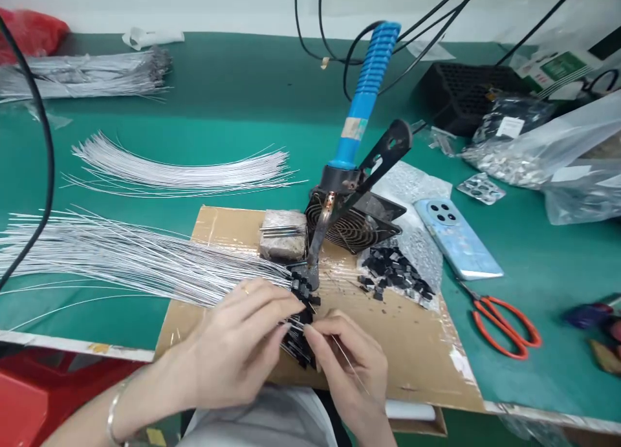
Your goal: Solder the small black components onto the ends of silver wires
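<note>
My left hand (pixel 242 340) is closed in a pinch, with a pale strand showing at its fingertips. Close against it, my right hand (pixel 352 366) is closed on a thin white wire (pixel 347 356), whose free end trails down across the palm. The two sets of fingertips almost meet, so where the wire ends is hidden. Just beyond them lies a pile of black connectors (pixel 301 334), joined to a large bundle of white wires (pixel 160 256) that fans out leftward. A blue-handled soldering iron (pixel 356 117) stands tilted in a holder, tip down beside the pile.
Cardboard (pixel 388 356) covers the work area. On it are a grey block (pixel 283 235), a small fan (pixel 347 227) and loose black pieces (pixel 398 272). Rightward lie a phone (pixel 458 237) and red-handled scissors (pixel 507 324). A second wire bundle (pixel 189 172) lies behind; black cables (pixel 41 143) hang nearby.
</note>
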The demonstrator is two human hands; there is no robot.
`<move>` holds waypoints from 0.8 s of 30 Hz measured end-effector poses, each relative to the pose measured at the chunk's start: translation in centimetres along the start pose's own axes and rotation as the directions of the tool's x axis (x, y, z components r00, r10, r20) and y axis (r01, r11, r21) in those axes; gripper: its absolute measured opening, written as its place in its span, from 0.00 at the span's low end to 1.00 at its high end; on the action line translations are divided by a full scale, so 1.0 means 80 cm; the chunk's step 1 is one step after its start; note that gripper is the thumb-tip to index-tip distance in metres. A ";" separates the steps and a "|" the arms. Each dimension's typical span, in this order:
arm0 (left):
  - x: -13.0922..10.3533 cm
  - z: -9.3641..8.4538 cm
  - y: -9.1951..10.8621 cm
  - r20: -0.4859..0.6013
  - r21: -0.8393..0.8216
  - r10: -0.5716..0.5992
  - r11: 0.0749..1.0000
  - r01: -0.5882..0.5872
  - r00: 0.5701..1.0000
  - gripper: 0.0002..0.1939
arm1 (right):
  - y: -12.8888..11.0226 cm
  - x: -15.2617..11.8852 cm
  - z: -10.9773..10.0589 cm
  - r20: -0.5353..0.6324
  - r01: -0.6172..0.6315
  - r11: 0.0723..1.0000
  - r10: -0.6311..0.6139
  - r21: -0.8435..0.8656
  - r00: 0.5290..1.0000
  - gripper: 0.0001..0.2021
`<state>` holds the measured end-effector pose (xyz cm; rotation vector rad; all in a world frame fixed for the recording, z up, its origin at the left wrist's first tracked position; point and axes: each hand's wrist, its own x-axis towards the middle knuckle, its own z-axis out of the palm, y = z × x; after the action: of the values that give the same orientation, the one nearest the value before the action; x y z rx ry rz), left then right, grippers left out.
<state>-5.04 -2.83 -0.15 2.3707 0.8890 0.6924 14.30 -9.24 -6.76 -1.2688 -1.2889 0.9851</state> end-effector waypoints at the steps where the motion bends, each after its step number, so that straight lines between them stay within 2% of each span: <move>1: 0.003 0.012 0.008 0.002 -0.059 -0.027 0.998 0.027 1.000 0.13 | 0.000 0.002 -0.002 0.019 0.046 0.999 -0.045 -0.023 0.999 0.09; 3: 0.008 0.026 0.012 0.042 -0.136 -0.091 0.986 0.096 0.995 0.11 | 0.000 0.005 -0.005 0.036 0.092 0.995 -0.091 -0.049 0.995 0.08; 5: 0.013 0.028 0.009 0.109 -0.171 -0.169 0.968 0.186 0.980 0.09 | 0.000 0.007 -0.006 0.037 0.085 0.994 -0.082 -0.063 0.996 0.08; 9: 0.016 0.022 0.001 0.257 -0.217 -0.326 0.898 0.383 0.910 0.09 | -0.003 0.008 -0.003 0.034 -0.014 1.000 0.015 -0.025 0.999 0.09; 12: 0.014 0.021 -0.002 0.318 -0.294 -0.413 0.813 0.502 0.854 0.10 | -0.003 0.007 -0.005 0.002 -0.115 0.992 0.115 0.050 0.993 0.12; 15: 0.011 0.023 -0.006 0.321 -0.372 -0.482 0.727 0.577 0.815 0.13 | 0.007 0.008 -0.014 0.003 -0.159 0.957 0.163 0.242 0.987 0.22; 18: 0.011 0.024 -0.009 0.311 -0.431 -0.550 0.645 0.631 0.775 0.14 | 0.018 0.008 -0.023 -0.067 -0.162 0.908 0.203 0.386 0.977 0.29; 21: 0.015 0.023 -0.009 0.309 -0.456 -0.584 0.601 0.656 0.750 0.14 | 0.017 0.009 -0.022 -0.171 -0.158 0.930 0.224 0.333 0.960 0.24; 24: 0.018 0.022 -0.008 0.297 -0.476 -0.590 0.590 0.652 0.750 0.13 | 0.002 0.011 -0.011 -0.173 -0.204 0.956 0.241 0.209 0.955 0.17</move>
<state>-3.26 -1.90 -1.45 1.4052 1.1865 0.4319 15.28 -8.41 -6.68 -1.3463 -0.8900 1.0834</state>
